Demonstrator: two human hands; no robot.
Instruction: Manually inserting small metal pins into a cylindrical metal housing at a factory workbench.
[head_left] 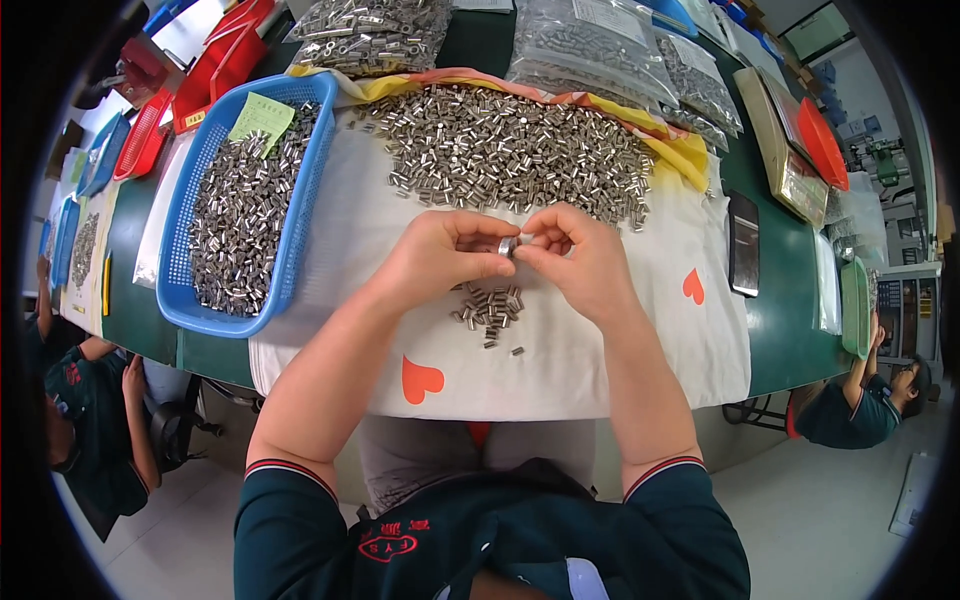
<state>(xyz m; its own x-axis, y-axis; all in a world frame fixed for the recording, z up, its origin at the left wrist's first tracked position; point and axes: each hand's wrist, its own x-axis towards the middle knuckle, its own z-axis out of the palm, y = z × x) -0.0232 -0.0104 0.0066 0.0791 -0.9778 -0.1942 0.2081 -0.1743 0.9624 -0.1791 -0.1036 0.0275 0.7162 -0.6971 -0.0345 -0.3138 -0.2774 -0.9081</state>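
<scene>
Over the middle of the white cloth (340, 200), my left hand (435, 255) pinches a shiny metal ring (507, 246) between thumb and fingers. My right hand (585, 260) is closed right beside it, fingertips meeting at the ring's right side; whatever they grip there is too small to make out. Just below my hands lies a small group of short metal cylinders (490, 308), with a few strays nearer me. Beyond my hands spreads a large heap of the same kind of small metal cylinders (510, 145).
To the left stands a blue plastic basket (172, 250) full of metal cylinders, with a yellow-green note. Bags of metal parts (590, 50) line the back. A dark phone (743, 245) lies on the green table (785, 330) at right. Co-workers sit on both sides.
</scene>
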